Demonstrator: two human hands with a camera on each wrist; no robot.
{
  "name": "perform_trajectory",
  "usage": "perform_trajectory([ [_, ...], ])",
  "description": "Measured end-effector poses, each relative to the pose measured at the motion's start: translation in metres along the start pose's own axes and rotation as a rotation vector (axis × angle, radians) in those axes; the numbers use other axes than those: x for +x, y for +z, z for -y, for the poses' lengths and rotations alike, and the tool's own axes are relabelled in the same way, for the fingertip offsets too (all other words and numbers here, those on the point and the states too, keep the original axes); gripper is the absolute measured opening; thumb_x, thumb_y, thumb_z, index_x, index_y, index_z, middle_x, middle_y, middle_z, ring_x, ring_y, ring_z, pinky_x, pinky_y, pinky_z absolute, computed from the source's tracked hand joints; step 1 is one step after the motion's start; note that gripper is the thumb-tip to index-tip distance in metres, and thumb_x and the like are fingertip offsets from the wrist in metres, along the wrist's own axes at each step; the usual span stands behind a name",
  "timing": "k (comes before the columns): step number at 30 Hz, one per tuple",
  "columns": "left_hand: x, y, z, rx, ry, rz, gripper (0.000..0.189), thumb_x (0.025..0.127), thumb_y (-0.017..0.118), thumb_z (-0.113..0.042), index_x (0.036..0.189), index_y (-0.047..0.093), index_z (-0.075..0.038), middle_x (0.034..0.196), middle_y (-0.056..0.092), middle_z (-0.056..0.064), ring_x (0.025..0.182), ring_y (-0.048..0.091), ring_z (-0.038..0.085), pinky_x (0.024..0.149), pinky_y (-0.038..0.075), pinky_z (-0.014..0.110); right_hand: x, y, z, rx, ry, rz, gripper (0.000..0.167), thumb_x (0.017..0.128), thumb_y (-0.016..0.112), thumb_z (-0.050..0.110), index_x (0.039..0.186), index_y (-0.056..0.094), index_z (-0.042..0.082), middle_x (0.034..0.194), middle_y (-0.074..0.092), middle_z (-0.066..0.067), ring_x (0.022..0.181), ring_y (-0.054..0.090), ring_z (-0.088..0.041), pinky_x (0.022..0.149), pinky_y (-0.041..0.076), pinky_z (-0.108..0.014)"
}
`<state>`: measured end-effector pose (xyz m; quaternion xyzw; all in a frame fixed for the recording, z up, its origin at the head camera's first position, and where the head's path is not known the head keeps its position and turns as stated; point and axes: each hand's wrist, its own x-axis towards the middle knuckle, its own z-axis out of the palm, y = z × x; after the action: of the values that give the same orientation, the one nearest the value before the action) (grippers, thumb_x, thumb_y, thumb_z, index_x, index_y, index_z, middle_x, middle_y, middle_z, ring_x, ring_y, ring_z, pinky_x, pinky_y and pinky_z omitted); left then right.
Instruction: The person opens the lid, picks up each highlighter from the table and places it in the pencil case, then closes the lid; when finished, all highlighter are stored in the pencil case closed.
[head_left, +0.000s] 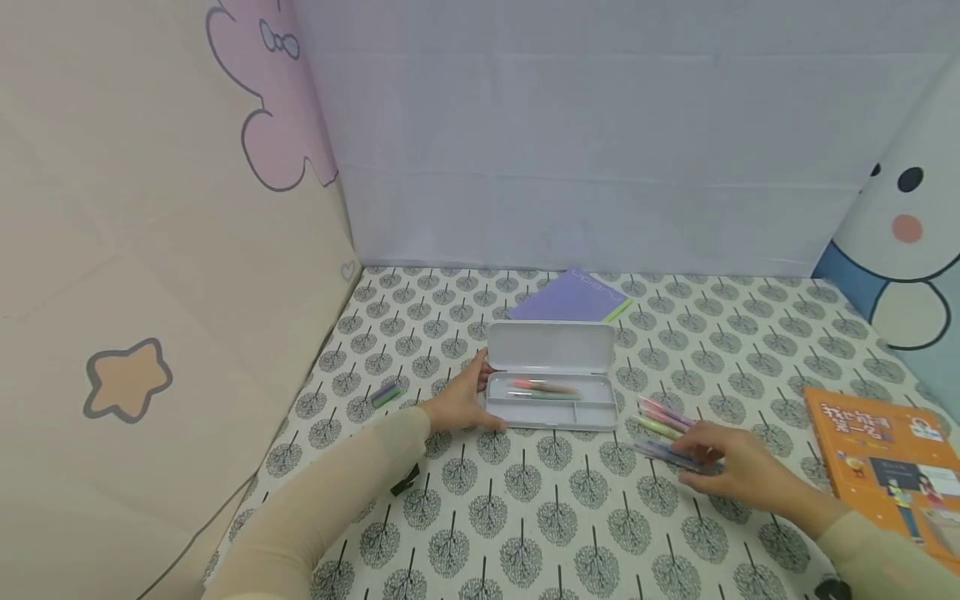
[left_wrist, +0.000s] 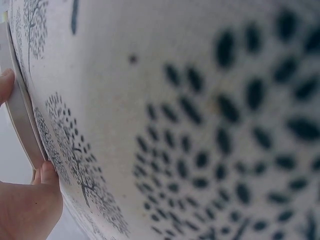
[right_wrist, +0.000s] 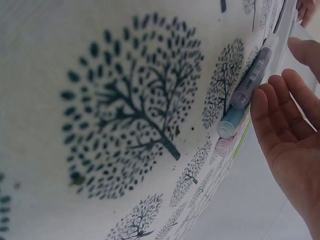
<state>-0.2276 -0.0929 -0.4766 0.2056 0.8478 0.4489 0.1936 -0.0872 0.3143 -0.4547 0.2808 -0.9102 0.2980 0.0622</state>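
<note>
A white pencil case (head_left: 531, 414) stands with its lid (head_left: 551, 348) raised, and an orange pen (head_left: 547, 387) and a greenish pen (head_left: 546, 396) lie in its long rear compartment. My left hand (head_left: 459, 402) holds the case's left end, thumb at the front corner and fingers toward the hinge side. To the right, my right hand (head_left: 738, 467) reaches over a loose group of pens: pink (head_left: 663, 410), yellow-green (head_left: 658, 427) and greyish purple (head_left: 663, 452). In the right wrist view its fingers are loosely extended beside the purple pen (right_wrist: 252, 77), with a blue pen (right_wrist: 230, 122) beneath.
Left of the case lie small purple and green sticks (head_left: 386, 395). Behind it is a purple notebook (head_left: 566, 297), and an orange book (head_left: 885, 458) lies at the far right. A black object (head_left: 406, 481) shows beside the left forearm. The cloth (head_left: 555, 508) has a tree print.
</note>
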Motion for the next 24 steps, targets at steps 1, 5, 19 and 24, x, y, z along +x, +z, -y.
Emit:
perform_trajectory([
  [1, 0.000, 0.000, 0.000, -0.002, 0.001, 0.001, 0.140, 0.053, 0.094, -0.026, 0.156, -0.001, -0.021, 0.139, 0.045, 0.004, 0.128, 0.048, 0.022, 0.115, 0.036, 0.035, 0.000, 0.001, 0.000, -0.007, -0.002, -0.001, 0.036, 0.069, 0.086, 0.014, 0.100, 0.069, 0.016, 0.086, 0.064, 0.008, 0.072, 0.058, 0.001, 0.058, 0.056, -0.020],
  [5, 0.000, 0.000, -0.001, -0.011, 0.001, 0.000, 0.138, 0.055, 0.094, -0.024, 0.156, 0.000, -0.021, 0.138, 0.046, 0.004, 0.128, 0.049, 0.021, 0.114, 0.037, 0.035, 0.003, 0.001, -0.001, -0.022, -0.003, 0.010, 0.034, 0.068, 0.085, 0.011, 0.098, 0.070, 0.014, 0.085, 0.065, 0.008, 0.072, 0.058, 0.002, 0.059, 0.055, -0.019],
  [19, 0.002, 0.001, 0.004, -0.011, -0.015, 0.005, 0.144, 0.052, 0.095, -0.028, 0.156, -0.004, -0.018, 0.139, 0.044, 0.003, 0.127, 0.048, 0.021, 0.114, 0.037, 0.035, 0.011, 0.005, -0.002, -0.104, 0.016, 0.050, 0.029, 0.068, 0.083, 0.008, 0.093, 0.071, 0.015, 0.084, 0.066, 0.008, 0.070, 0.053, 0.005, 0.057, 0.050, -0.018],
  [24, 0.002, 0.001, 0.004, -0.011, -0.006, -0.001, 0.143, 0.051, 0.095, -0.027, 0.156, -0.002, -0.018, 0.138, 0.045, 0.004, 0.126, 0.049, 0.022, 0.114, 0.037, 0.036, 0.013, 0.006, -0.001, -0.100, 0.030, 0.068, 0.028, 0.069, 0.082, 0.007, 0.094, 0.071, 0.014, 0.081, 0.066, 0.009, 0.068, 0.050, 0.006, 0.055, 0.048, -0.018],
])
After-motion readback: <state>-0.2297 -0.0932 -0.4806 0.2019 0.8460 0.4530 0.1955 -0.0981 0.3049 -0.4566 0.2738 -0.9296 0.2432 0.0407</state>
